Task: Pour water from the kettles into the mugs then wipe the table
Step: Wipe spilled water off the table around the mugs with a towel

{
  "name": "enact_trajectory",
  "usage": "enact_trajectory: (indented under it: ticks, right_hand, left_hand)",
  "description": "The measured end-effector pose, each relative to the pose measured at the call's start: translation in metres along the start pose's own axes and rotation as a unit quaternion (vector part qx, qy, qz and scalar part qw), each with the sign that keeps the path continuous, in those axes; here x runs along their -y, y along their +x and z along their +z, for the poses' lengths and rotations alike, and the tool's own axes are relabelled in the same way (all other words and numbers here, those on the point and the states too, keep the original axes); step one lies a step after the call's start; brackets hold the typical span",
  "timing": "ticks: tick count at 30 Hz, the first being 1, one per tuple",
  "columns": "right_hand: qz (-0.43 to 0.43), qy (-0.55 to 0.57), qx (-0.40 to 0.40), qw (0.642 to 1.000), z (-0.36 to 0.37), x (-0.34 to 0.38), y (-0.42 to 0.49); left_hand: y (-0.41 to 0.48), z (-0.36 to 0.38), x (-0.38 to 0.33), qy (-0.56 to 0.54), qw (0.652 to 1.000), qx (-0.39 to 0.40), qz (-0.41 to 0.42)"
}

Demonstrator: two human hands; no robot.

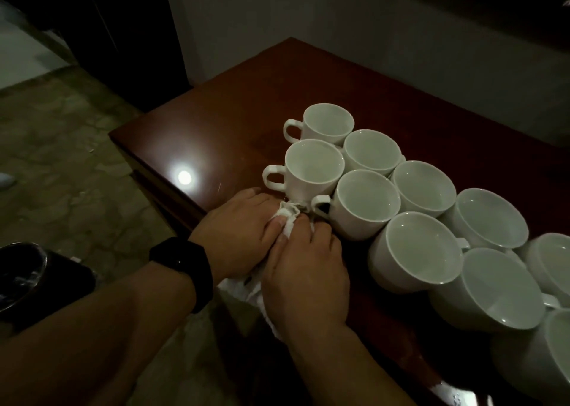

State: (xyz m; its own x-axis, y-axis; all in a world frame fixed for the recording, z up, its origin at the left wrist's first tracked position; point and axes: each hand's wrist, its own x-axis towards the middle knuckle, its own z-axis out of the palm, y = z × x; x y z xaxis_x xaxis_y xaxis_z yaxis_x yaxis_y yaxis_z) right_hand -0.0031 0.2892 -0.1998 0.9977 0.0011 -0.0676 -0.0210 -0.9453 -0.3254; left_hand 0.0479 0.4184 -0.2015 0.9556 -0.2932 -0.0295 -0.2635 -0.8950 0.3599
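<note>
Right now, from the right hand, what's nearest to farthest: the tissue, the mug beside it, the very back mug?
1. The tissue: pinched in the right hand.
2. The mug beside it: just ahead, handle turned toward the hand.
3. The back mug: far end of the cluster.

The crumpled white paper cloth (289,222) is largely covered by the left hand (237,229) and right hand (305,270) gripping it. Right of the grip, the outermost white ceramic mugs (553,263) are cut by the frame edge. Left of the grip, a dark glassy vessel (21,270) is cut off and unidentifiable.
</note>
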Motion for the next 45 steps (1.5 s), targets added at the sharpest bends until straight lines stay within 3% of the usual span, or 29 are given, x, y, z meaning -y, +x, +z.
enact_trajectory:
  ticks: [11, 17, 19, 25, 31, 36, 41, 45]
  right_hand:
    - [-0.047, -0.061, 0.045, 0.996, -0.016, -0.019, -0.013]
    - [-0.058, -0.097, 0.075, 0.991, -0.021, -0.038, -0.029]
    - [-0.074, -0.121, 0.085, 0.986, -0.022, -0.043, -0.033]
    - [-0.107, -0.139, 0.098, 0.98, -0.029, -0.057, -0.049]
    - [-0.071, -0.116, 0.076, 0.988, -0.029, -0.06, -0.059]
    - [-0.096, -0.136, 0.111, 0.98, -0.025, -0.053, -0.049]
    - [-0.053, -0.057, 0.103, 0.992, -0.024, -0.037, -0.027]
    - [-0.094, -0.092, 0.106, 0.986, -0.016, -0.027, -0.014]
  left_hand:
    - [-0.017, 0.005, -0.028, -0.009, 0.999, -0.042, 0.012]
    - [-0.034, 0.006, -0.057, 0.075, 0.996, -0.015, 0.047]
    - [-0.037, 0.011, -0.06, 0.104, 0.993, -0.039, 0.048]
    - [-0.044, 0.018, -0.076, 0.075, 0.995, -0.046, 0.037]
    - [-0.05, 0.033, -0.076, 0.037, 0.997, -0.06, 0.039]
    - [-0.047, 0.036, -0.059, -0.004, 0.998, -0.055, 0.004]
    - [-0.038, 0.025, -0.043, -0.028, 0.998, -0.05, -0.02]
    - [-0.031, 0.018, -0.029, -0.027, 0.998, -0.045, -0.031]
